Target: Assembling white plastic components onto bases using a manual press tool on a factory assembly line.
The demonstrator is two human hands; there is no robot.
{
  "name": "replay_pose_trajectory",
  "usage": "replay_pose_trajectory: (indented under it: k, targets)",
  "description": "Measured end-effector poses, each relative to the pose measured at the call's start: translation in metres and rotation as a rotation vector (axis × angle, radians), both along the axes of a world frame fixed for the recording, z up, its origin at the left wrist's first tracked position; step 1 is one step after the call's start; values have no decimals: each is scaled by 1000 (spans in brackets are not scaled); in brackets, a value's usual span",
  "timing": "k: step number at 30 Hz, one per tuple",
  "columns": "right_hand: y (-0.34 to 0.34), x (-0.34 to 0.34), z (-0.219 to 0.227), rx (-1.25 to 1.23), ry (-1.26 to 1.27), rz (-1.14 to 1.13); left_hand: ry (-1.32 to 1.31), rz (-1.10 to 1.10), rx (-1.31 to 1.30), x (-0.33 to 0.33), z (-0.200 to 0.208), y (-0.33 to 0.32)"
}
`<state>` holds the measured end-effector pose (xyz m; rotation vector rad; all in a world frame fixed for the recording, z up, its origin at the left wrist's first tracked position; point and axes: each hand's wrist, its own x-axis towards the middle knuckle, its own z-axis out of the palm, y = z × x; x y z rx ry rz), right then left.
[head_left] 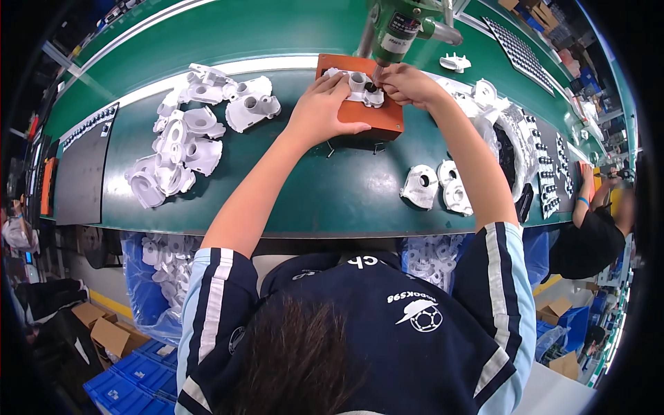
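A white moulded plastic part (357,78) with a round collar lies on an orange block fixture (389,124). My left hand (321,111) has its fingers laid flat on the part's left side, with the thumb stretched out over the block's front. My right hand (413,88) is closed in a pinch at the part's right side, on a small black piece (371,88) partly hidden by the fingertips. Just above, the tip of a green bench press (403,31) comes down close to my right fingers.
White moulded parts (173,149) are heaped on the green bench (304,200) at left. Two more white parts (420,187) lie right of the fixture, near a clear plastic bag (522,149). Trays of small black pieces (546,166) stand farther right. Another person (588,242) works there.
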<state>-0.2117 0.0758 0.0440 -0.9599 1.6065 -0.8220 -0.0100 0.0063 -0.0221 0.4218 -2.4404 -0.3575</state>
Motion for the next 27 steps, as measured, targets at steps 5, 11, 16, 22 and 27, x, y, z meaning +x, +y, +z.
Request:
replay_pose_trajectory:
  k: [5,11,16,22,27]
  targets:
    - [2,-3,-4,-40,-2,-9,7,-4,16,0,0,2]
    - [2,-2,-5,-47,44,-16,50,1,9,0,-2,2]
    - [3,-1,-4,-57,72,10,44,-2,3,0,-3,2]
    - [-1,2,-4,-61,386,1,-17,-3,0,0,0,2]
    - [-3,-15,-6,-46,476,96,27,2,22,1,-2,1]
